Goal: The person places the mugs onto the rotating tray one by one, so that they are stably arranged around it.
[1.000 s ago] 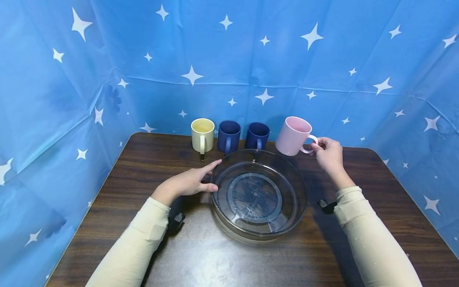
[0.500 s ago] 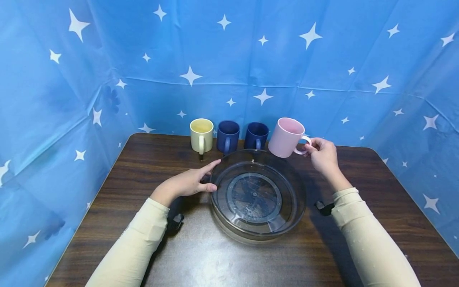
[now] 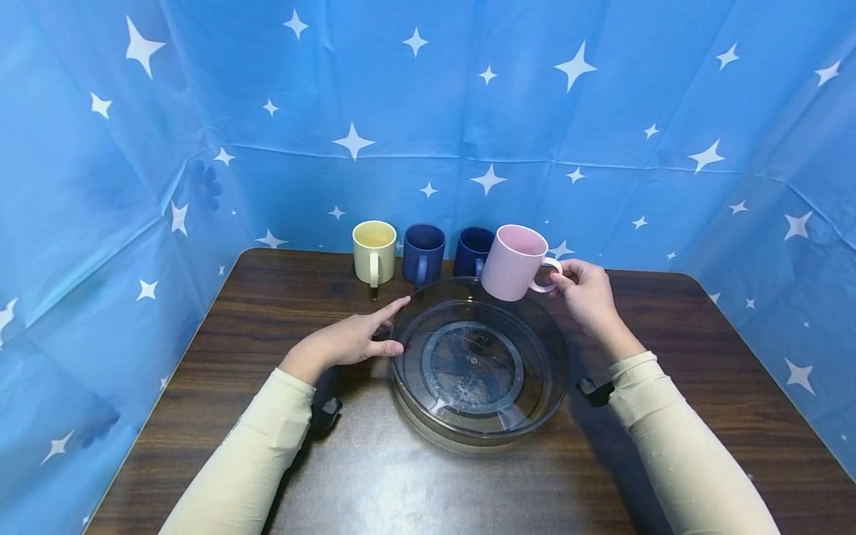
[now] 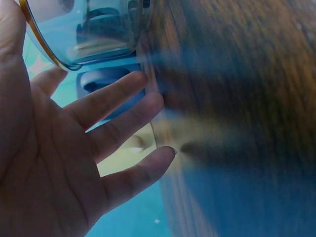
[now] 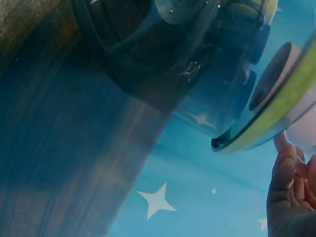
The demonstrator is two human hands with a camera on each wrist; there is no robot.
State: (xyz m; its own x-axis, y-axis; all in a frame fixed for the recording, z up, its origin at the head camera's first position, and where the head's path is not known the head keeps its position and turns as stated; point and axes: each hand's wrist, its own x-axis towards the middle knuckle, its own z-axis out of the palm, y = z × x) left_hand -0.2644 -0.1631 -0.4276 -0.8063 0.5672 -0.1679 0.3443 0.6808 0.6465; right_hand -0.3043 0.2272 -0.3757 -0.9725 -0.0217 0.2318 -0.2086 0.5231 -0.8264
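Note:
Gripped by its white handle, a pink mug (image 3: 513,264) hangs tilted over the far right rim of a round, see-through tinted basin (image 3: 471,421). The right hand (image 3: 588,294) pinches that handle between thumb and fingers, off to the right of the basin. On the opposite side, the left hand (image 3: 344,340) has its thumb and index finger spread against the basin's left rim. In the left wrist view the other fingers of the left hand (image 4: 94,133) stretch out straight. The right wrist view shows the pink mug (image 5: 306,127) partly hidden behind the basin's rim.
Behind the basin stand a yellow mug (image 3: 365,256) and two dark blue mugs, one in the middle (image 3: 416,249) and one to its right (image 3: 468,249), partly covered by the pink one. A blue star-patterned curtain (image 3: 414,96) encloses the brown wooden table (image 3: 267,312).
The right hand has carried the pink mug leftward and slightly nearer, from beside the right blue mug to over the basin's far rim. The left hand has stayed at the basin.

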